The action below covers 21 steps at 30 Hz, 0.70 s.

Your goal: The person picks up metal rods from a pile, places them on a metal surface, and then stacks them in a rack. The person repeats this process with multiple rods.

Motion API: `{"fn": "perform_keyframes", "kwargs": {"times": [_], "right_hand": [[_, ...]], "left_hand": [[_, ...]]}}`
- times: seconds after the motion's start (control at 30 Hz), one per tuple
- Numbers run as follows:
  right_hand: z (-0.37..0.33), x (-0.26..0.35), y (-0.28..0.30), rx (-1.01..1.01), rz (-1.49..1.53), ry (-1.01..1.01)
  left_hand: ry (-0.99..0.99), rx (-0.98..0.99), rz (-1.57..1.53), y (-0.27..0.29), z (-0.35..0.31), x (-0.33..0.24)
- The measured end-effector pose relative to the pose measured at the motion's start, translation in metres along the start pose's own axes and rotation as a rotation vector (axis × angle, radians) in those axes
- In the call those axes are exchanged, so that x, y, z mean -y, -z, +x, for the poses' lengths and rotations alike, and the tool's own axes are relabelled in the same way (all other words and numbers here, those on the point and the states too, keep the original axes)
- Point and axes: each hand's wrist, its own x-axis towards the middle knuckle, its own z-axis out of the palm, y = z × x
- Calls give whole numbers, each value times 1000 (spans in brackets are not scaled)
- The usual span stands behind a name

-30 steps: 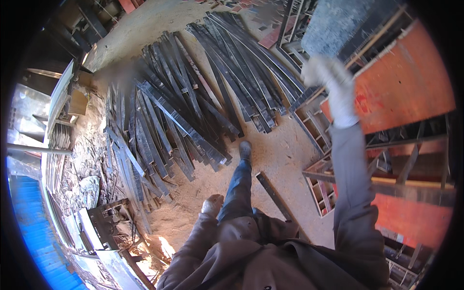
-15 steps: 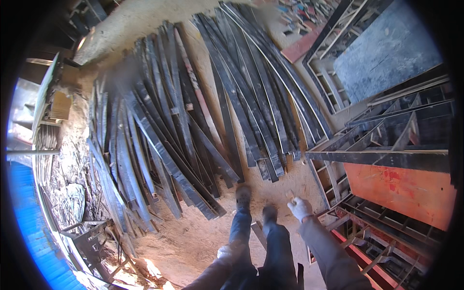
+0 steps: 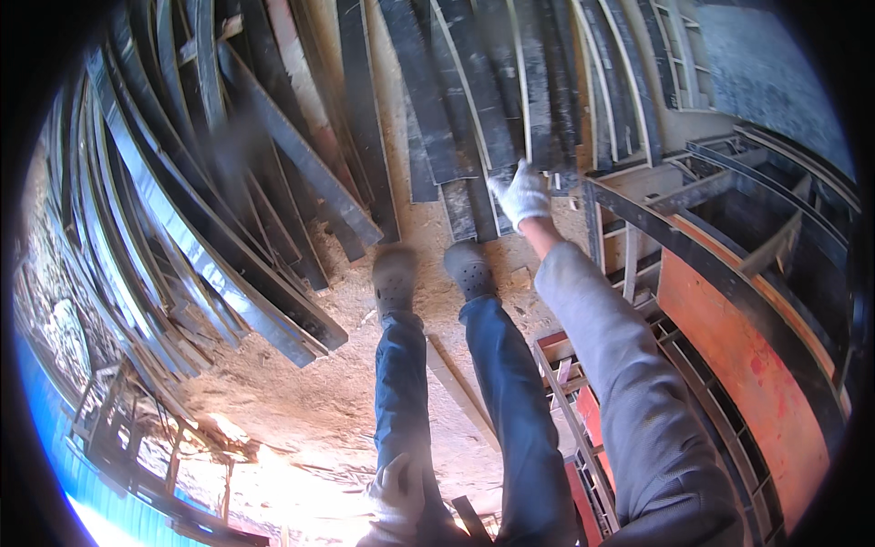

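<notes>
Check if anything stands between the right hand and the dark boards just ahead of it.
Nothing visible does: the gloved right hand overlaps the near ends of the dark boards in view, though contact is unclear. The wooden frame stands to its right, not between.

At right, an orange panel point(image 3: 729, 356) along a dark slatted frame point(image 3: 773, 244) with a blue-grey board point(image 3: 775, 68) beyond, at lower left some blue sheeting point(image 3: 50, 438), and between them a sandy floor point(image 3: 283, 392).
</notes>
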Motion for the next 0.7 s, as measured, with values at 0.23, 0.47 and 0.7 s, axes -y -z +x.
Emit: {"fn": "perform_keyframes", "kwargs": {"times": [0.23, 0.47, 0.7], "right_hand": [[40, 35, 31, 196, -38, -43], [-123, 21, 181, 992, 990, 233], [-300, 25, 324, 1118, 1206, 279]], "left_hand": [[65, -57, -116, -8, -7, -4], [137, -38, -272, -39, -30, -27], [-367, -449, -521, 37, -24, -163]]}}
